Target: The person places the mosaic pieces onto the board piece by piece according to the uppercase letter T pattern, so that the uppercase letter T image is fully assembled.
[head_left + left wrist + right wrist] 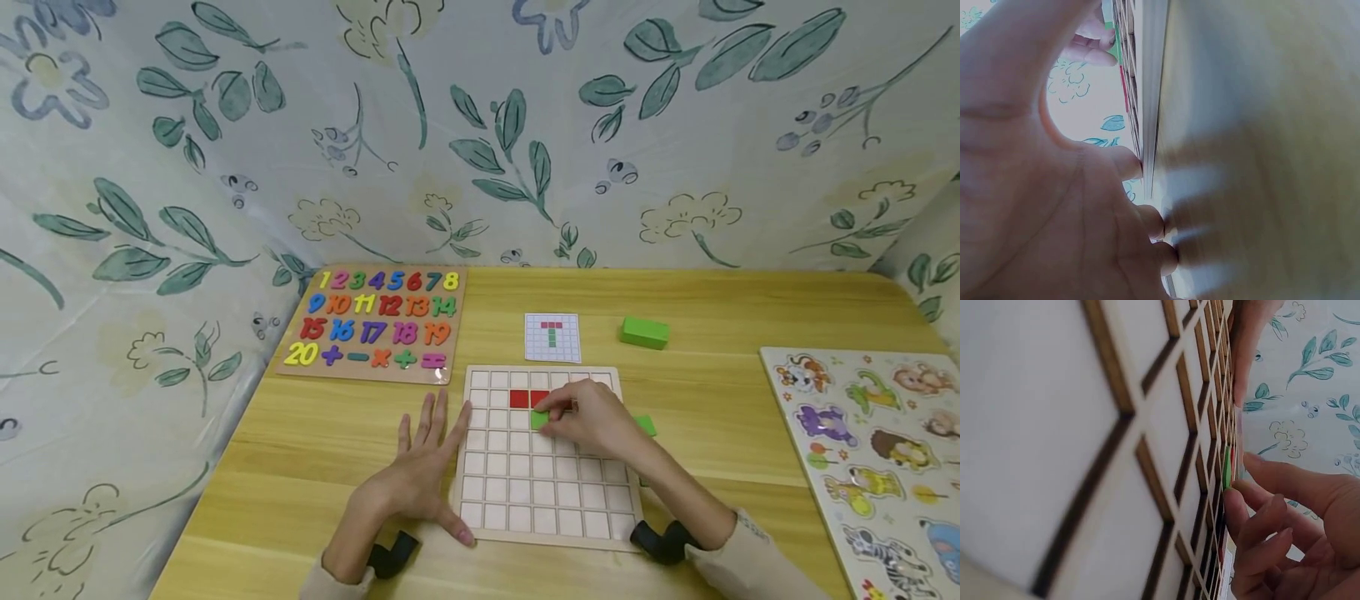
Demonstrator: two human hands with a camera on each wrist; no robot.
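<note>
A wooden grid board [555, 540] with square cells lies flat on the table. Red square tiles [519, 399] sit in its second row, partly covered by my right hand [592, 417]. That hand pinches a green square tile [538, 420] between thumb and fingertips, at the cell just below the reds. In the right wrist view the green tile [1227, 467] is tilted, with one edge right at the grid. My left hand [420, 471] is spread beside the board's left side, its index finger and thumb touching the frame.
Behind the board lies a pattern card [552, 348] showing a red and green T. A green block [643, 332] stands right of it, and a green piece [646, 426] lies by my right wrist. A number board [375, 333] is back left; an animal puzzle [817, 467] is at right.
</note>
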